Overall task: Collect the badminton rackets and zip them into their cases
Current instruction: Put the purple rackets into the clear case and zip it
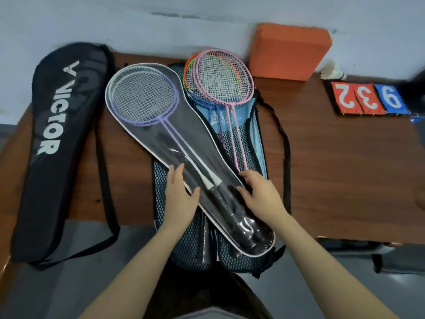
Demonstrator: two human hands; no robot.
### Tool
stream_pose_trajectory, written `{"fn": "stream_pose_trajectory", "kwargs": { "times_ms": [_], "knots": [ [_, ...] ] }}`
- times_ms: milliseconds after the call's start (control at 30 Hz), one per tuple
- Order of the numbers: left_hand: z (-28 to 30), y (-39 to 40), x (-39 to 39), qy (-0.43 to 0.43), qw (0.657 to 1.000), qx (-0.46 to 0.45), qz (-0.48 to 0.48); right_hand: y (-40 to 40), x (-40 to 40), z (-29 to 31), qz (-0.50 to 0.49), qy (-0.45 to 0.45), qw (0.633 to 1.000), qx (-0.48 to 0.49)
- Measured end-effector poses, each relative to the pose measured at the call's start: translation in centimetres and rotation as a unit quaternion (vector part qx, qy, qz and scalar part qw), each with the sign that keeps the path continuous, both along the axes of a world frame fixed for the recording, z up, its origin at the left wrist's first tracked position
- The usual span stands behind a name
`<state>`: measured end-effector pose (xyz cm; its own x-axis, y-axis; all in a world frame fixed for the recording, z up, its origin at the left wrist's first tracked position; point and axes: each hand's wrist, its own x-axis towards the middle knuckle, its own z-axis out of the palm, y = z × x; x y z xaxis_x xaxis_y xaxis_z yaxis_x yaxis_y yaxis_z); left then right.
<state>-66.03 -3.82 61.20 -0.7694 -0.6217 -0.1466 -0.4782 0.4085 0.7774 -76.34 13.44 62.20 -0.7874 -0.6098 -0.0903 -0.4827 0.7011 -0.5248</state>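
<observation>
Three cases lie on the brown table (333,162). The clear case (184,143), trimmed in white, lies slantwise across the middle with two rackets inside it: a purple racket (147,111) and a white racket (128,74), heads at the far left, dark handles toward the person. Under it sits a blue mesh case (248,139), lying open, its near end hanging off the table edge. On that one there's a loose stack of rackets, and the pink racket (224,77) is on top; a second pink shaft runs beside it, with blue, orange and green frames peeking out beneath, so the exact count in the pile can't be told. Far left, a black case (53,143) lettered VICTOR lies shut and flat, its strap trailing alongside.

Both hands are on the clear case. The left hand (178,194) rests on its left edge with straight fingers and the thumb laid across the plastic. The right hand (259,194) presses the right edge near the handles, fingers bent over the rim; whether it is truly pinching the edge can't be told.

Around the back: an orange foam block (289,51) against the wall, a white shuttlecock (332,71) just right of it, and a score flipper (365,97) showing 2, 3, 9.
</observation>
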Motion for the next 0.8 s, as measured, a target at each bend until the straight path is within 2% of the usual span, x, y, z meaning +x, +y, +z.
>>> {"fn": "stream_pose_trajectory", "kwargs": {
  "times_ms": [133,333,500,633,800],
  "knots": [
    [0.0,-1.0,1.4,0.012,0.999,-0.010,0.036,-1.5,1.7,-0.4,-0.002,-0.015,0.999,-0.031],
    [-1.5,-1.6,2.3,-0.102,0.990,-0.055,0.074,-5.3,0.6,-1.5,0.000,0.009,1.000,-0.007],
    [-1.0,-1.0,1.7,-0.031,0.996,0.016,0.086,-7.3,-1.3,-1.2,0.008,-0.042,0.999,0.020],
    [-0.5,-0.7,1.4,0.019,0.993,0.022,0.112,-7.6,-1.9,-0.9,0.045,-0.070,0.996,0.027],
    [0.4,-1.6,2.2,0.062,0.989,-0.046,0.127,-8.3,0.3,-0.2,0.030,-0.051,0.995,-0.085]
  ]
}}
